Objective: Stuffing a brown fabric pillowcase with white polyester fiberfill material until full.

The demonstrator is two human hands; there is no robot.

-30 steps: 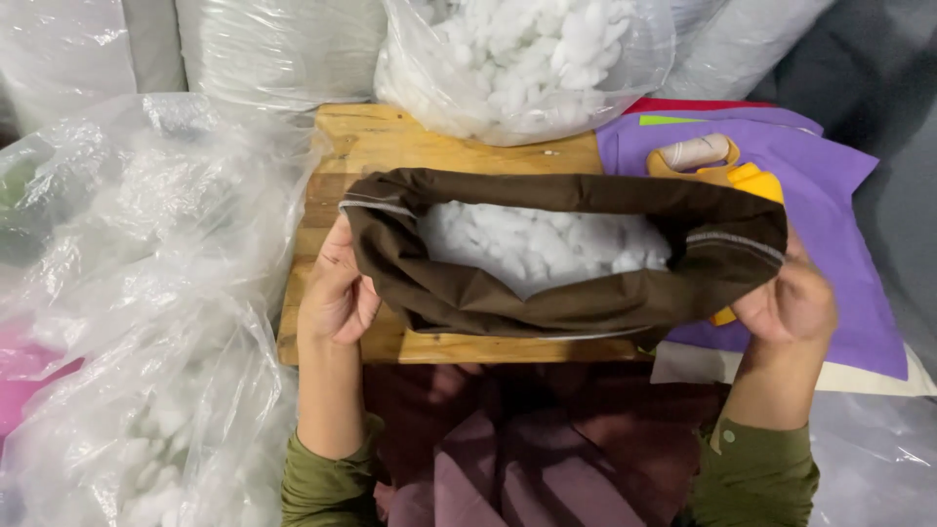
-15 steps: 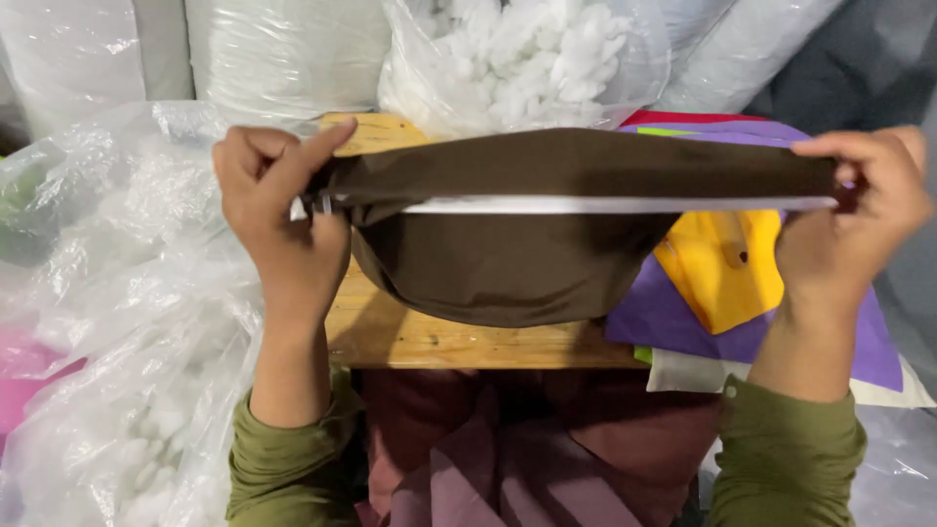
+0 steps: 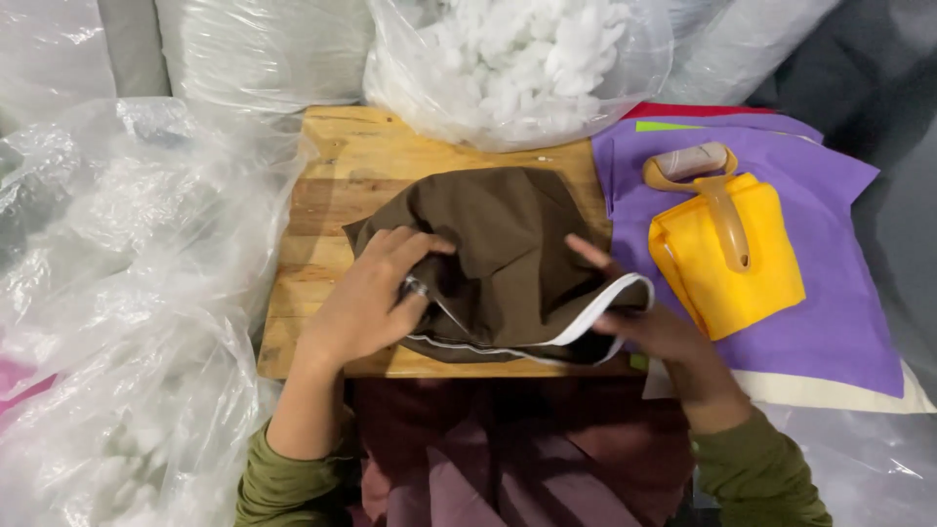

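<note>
**On the wooden board, a stuffed brown cover gripped at its zipper edge**

On the wooden board in front of us lies the brown fabric cover, plump and bunched, with its white-trimmed opening turned toward our body. We hold it with both hands at that open edge. Our left hand is closed on the near-left end of the opening, fingers pinched about what looks like a small metal zipper pull, which would explain why the grip sits just there. Our right hand clamps the opposite end of the white edging, thumb above and fingers below, so the seam is drawn taut between the two hands and lies in a fairly straight line. The cover rests on the board, which takes its weight and leaves the hands free to work the edge.

Behind the cover, touching the far edge of the board, sits a clear plastic bag of white stuffing. To our right a purple cloth is spread flat, with a yellow cloth piece on it and a lint roller laid across that, well apart from both hands. Crumpled clear plastic bags crowd our left side.
</note>
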